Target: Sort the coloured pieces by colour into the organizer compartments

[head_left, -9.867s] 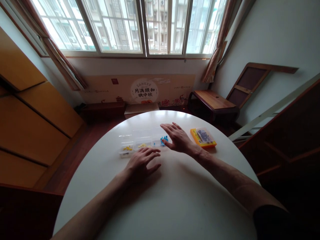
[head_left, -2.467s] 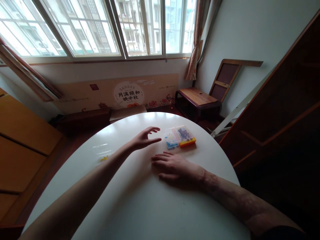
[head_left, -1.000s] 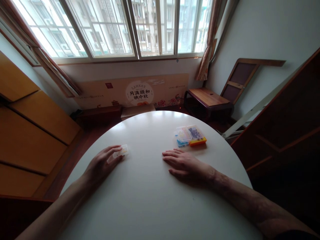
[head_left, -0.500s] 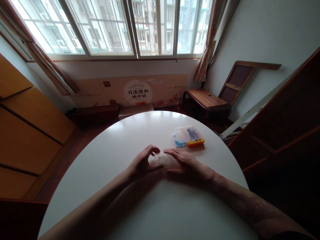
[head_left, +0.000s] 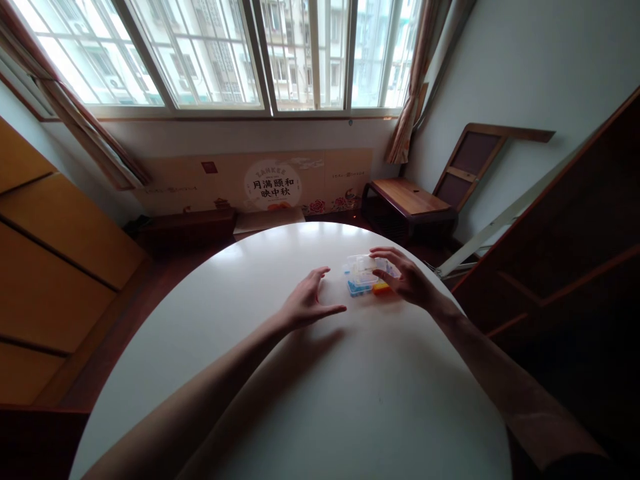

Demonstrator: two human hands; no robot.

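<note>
Now the left hand [head_left: 306,305] hovers over the round white table [head_left: 280,400], fingers spread, holding nothing. Beyond it, the right hand [head_left: 407,280] curls around the small clear plastic box [head_left: 361,267], resting it on the stacked blue and orange boxes [head_left: 367,288]; stacking looks nearly finished.

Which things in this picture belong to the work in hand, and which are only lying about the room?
In use:
right hand, resting on the stack
stack of small clear boxes, blue and orange at its base
left hand, open, empty, short of the stack
white round table under them

Lying about:
low wooden table by the wall
printed board under the window
</note>
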